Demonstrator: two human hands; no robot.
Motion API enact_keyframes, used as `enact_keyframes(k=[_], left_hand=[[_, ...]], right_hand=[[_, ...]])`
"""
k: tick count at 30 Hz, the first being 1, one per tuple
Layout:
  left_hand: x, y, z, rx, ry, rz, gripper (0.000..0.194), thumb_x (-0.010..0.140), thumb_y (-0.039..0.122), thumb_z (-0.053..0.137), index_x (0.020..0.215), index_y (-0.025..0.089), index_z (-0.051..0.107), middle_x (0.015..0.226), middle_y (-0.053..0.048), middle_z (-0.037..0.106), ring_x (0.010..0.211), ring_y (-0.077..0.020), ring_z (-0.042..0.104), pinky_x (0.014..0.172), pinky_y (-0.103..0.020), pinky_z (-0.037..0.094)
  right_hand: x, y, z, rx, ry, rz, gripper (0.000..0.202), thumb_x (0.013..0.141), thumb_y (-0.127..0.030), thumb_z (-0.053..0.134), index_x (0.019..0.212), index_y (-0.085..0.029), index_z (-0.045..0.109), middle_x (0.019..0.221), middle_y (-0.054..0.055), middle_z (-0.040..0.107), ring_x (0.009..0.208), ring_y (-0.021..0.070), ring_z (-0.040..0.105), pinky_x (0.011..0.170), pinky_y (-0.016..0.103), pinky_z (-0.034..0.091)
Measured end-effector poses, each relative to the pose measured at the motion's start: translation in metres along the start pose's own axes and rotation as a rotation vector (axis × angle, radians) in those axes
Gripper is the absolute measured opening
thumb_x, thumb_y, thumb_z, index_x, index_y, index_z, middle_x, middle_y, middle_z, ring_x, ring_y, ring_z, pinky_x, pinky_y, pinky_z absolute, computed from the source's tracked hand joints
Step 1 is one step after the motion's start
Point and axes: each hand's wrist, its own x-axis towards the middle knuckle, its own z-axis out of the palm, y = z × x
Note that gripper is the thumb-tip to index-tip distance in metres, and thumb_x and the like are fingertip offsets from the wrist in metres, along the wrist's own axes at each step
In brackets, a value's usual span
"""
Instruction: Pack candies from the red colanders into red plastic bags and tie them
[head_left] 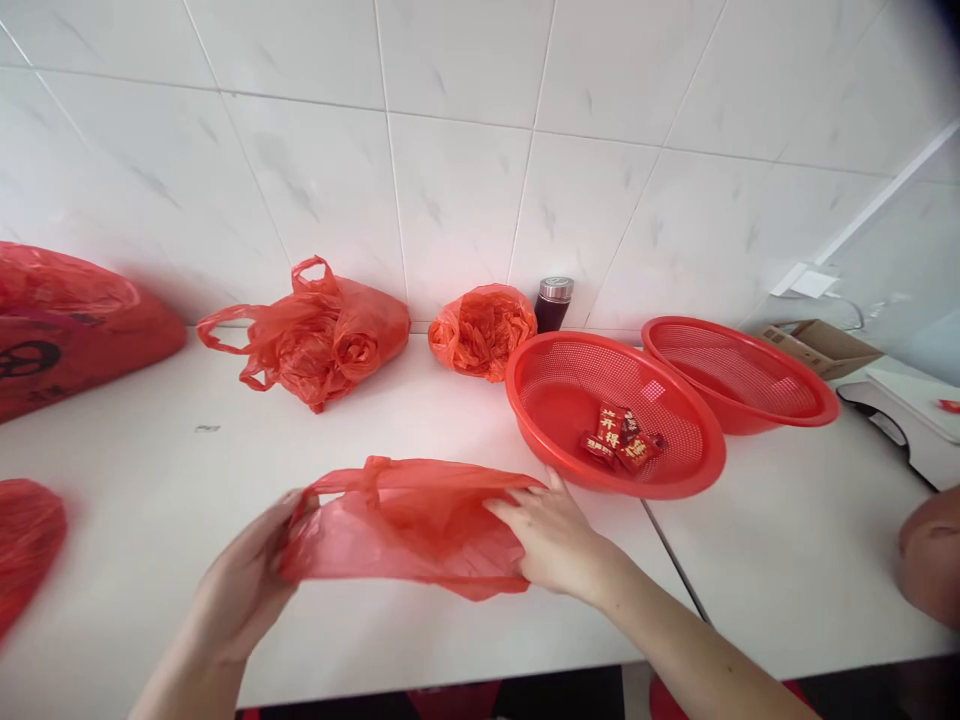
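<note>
A thin red plastic bag (pixel 420 540) is stretched sideways above the white table, its mouth spread wide towards me. My left hand (pixel 259 560) is closed on the bag's left edge, some fingers hidden behind the plastic. At the right end, my right hand (pixel 551 535) grips the bag's edge, with several fingers tucked inside the mouth. Just beyond that hand stands a red plastic colander (pixel 547 440). A few small red packets (pixel 615 432) with gold characters lie in its bottom.
A second red colander (pixel 742 375) stands behind the first. Bundled red bags (pixel 322 335), another crumpled bag (pixel 484 330) and a dark bottle (pixel 553 303) line the tiled wall. More red bags (pixel 82 325) lie left. A cardboard box (pixel 821 348) and a person's arm (pixel 930 555) are at right.
</note>
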Motion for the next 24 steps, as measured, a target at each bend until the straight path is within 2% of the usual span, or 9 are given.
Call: enact_keyframes(k=[4,6,8,10,12,14,17,21,24], left_hand=[[-0.022,-0.011,0.029,0.527,0.274,0.767,0.026,0.077,0.038,0.064,0.1,0.026,0.06,0.123,-0.007,0.055,0.119,-0.0292,0.049,0.1,-0.043,0.041],[-0.045,-0.023,0.054,0.755,0.187,1.108,0.015,0.079,0.031,0.063,0.093,0.026,0.064,0.137,-0.008,0.045,0.132,-0.0338,0.038,0.109,-0.05,0.029],[-0.056,-0.036,0.074,0.93,0.062,1.248,0.009,0.078,0.024,0.065,0.087,0.026,0.069,0.146,-0.007,0.038,0.137,-0.0379,0.031,0.111,-0.056,0.022],[-0.044,-0.047,0.082,1.115,0.067,1.232,0.013,0.078,0.023,0.065,0.088,0.028,0.073,0.152,-0.006,0.031,0.141,-0.0425,0.019,0.11,-0.065,0.012],[-0.015,-0.054,0.075,1.311,0.121,1.085,0.019,0.08,0.021,0.06,0.093,0.025,0.073,0.156,-0.011,0.026,0.143,-0.0459,0.009,0.105,-0.072,0.01],[0.017,-0.055,0.054,1.464,0.147,0.907,0.021,0.078,0.015,0.052,0.087,0.017,0.071,0.155,-0.018,0.027,0.141,-0.0489,0.016,0.1,-0.075,0.018],[0.044,-0.048,0.017,1.52,-0.054,0.761,0.03,0.075,0.014,0.047,0.092,0.017,0.071,0.149,-0.017,0.04,0.13,-0.0434,0.041,0.092,-0.059,0.044],[0.033,-0.044,-0.005,1.36,-0.474,0.785,0.042,0.071,0.02,0.054,0.105,0.035,0.074,0.151,-0.001,0.04,0.123,-0.0332,0.053,0.09,-0.04,0.053],[0.009,-0.049,0.001,1.109,-0.5,0.737,0.036,0.073,0.035,0.061,0.107,0.043,0.073,0.143,0.001,0.052,0.119,-0.0326,0.057,0.094,-0.038,0.051]], right_hand=[[-0.003,-0.005,-0.002,-0.006,-0.01,0.007,0.066,0.059,-0.018,0.072,0.123,-0.026,0.061,0.118,0.01,0.066,0.112,0.0332,0.056,0.11,0.058,0.011],[0.001,-0.009,-0.002,-0.017,-0.027,0.029,0.064,0.061,-0.028,0.075,0.124,-0.028,0.061,0.121,0.011,0.064,0.114,0.0368,0.054,0.108,0.062,0.01],[0.004,-0.014,-0.002,-0.026,-0.079,0.048,0.065,0.06,-0.042,0.078,0.122,-0.03,0.063,0.129,0.014,0.059,0.117,0.0421,0.051,0.105,0.069,0.007],[0.003,-0.018,0.0,-0.039,-0.124,0.049,0.064,0.058,-0.045,0.08,0.119,-0.031,0.065,0.135,0.015,0.053,0.119,0.0452,0.048,0.103,0.072,0.006],[-0.001,-0.018,0.004,-0.054,-0.152,0.029,0.063,0.057,-0.039,0.08,0.118,-0.031,0.066,0.137,0.016,0.051,0.12,0.0454,0.048,0.103,0.072,0.006],[-0.007,-0.01,0.008,-0.042,-0.159,0.021,0.065,0.057,-0.032,0.08,0.121,-0.028,0.065,0.137,0.017,0.051,0.121,0.0437,0.049,0.105,0.07,0.008],[-0.021,0.011,0.006,0.091,-0.151,0.019,0.068,0.059,-0.027,0.077,0.125,-0.028,0.062,0.137,0.015,0.054,0.124,0.0377,0.049,0.109,0.064,0.01],[-0.049,0.039,-0.03,0.472,-0.17,-0.058,0.065,0.062,-0.019,0.074,0.124,-0.036,0.062,0.131,0.004,0.061,0.124,0.027,0.052,0.111,0.049,0.025],[-0.068,0.055,-0.077,0.844,-0.193,-0.137,0.057,0.066,-0.029,0.073,0.122,-0.03,0.064,0.125,0.003,0.065,0.114,0.0206,0.06,0.1,0.036,0.04]])
